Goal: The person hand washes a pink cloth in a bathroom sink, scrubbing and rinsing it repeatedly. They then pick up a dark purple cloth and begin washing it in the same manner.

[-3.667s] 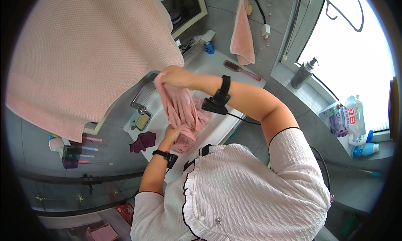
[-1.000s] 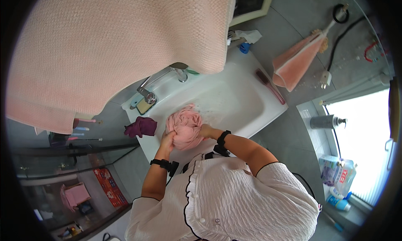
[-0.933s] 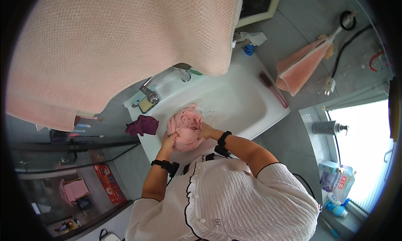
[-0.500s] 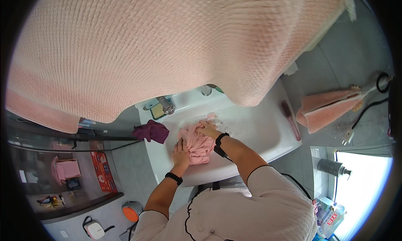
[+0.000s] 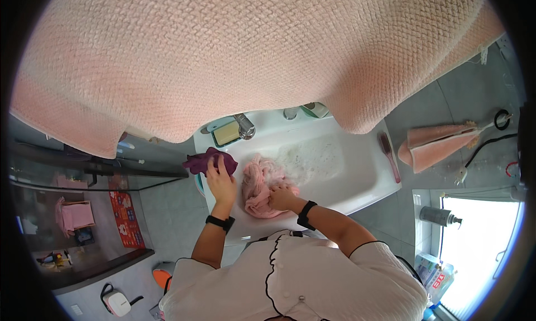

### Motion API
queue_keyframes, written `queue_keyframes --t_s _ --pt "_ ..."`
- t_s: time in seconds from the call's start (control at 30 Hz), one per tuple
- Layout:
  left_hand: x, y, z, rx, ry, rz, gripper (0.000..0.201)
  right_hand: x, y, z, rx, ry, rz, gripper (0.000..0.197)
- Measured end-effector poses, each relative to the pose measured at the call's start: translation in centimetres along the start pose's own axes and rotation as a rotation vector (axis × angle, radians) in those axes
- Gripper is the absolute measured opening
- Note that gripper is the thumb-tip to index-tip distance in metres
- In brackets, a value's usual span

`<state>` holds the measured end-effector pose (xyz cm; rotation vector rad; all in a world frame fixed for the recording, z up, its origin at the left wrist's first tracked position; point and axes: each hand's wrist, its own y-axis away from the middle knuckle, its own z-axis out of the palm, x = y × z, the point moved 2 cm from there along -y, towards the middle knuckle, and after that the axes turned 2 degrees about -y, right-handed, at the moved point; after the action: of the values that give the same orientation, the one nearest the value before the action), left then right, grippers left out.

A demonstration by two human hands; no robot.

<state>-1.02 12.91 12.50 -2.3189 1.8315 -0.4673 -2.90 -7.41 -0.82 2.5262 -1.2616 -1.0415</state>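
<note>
My left hand (image 5: 221, 184) rests on a bunched purple cloth (image 5: 195, 163) at the left rim of the white sink (image 5: 365, 178). Its fingers are spread across the fabric, and I cannot see them closed around it. A wet, crumpled pink cloth (image 5: 255, 181) lies in the left part of the basin. My right hand (image 5: 285, 199) has its fingers curled into the near side of this cloth, the tips partly hidden in its folds. Suds (image 5: 312, 159) float in shallow water right of the pink cloth.
Behind the basin are a faucet (image 5: 245, 128) and a yellow soap bar (image 5: 226, 134) in a dish. A pink-handled brush (image 5: 389, 156) lies on the right rim. A large pale pink towel (image 5: 251, 53) hangs across the top; a smaller pink towel (image 5: 432, 145) hangs at right.
My left hand has left the pink cloth and moved left onto the purple one. My right hand has shifted toward the near side of the pink cloth. The view has shifted slightly.
</note>
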Motion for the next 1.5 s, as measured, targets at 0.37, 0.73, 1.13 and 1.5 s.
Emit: queue_keyframes --t_s 0.37,0.73,1.13,1.5 --pt "-4.7 0.5 1.3 -0.294 0.275 0.014 0.053 2.7 2.5 -4.5 0.122 -0.763 -0.134 0.049" --pt "16.9 1.2 4.5 -0.532 0.761 0.416 0.041 8.4 6.4 -9.7 0.414 -1.896 0.345 0.038" --pt "18.5 5.9 16.4 -1.009 0.568 0.043 0.046 21.3 4.2 -8.4 0.421 -0.27 0.798 0.051" --pt "15.3 5.9 19.5 -0.988 0.626 -0.406 0.052 23.0 -0.3 -5.3 0.365 -1.02 0.493 0.04"
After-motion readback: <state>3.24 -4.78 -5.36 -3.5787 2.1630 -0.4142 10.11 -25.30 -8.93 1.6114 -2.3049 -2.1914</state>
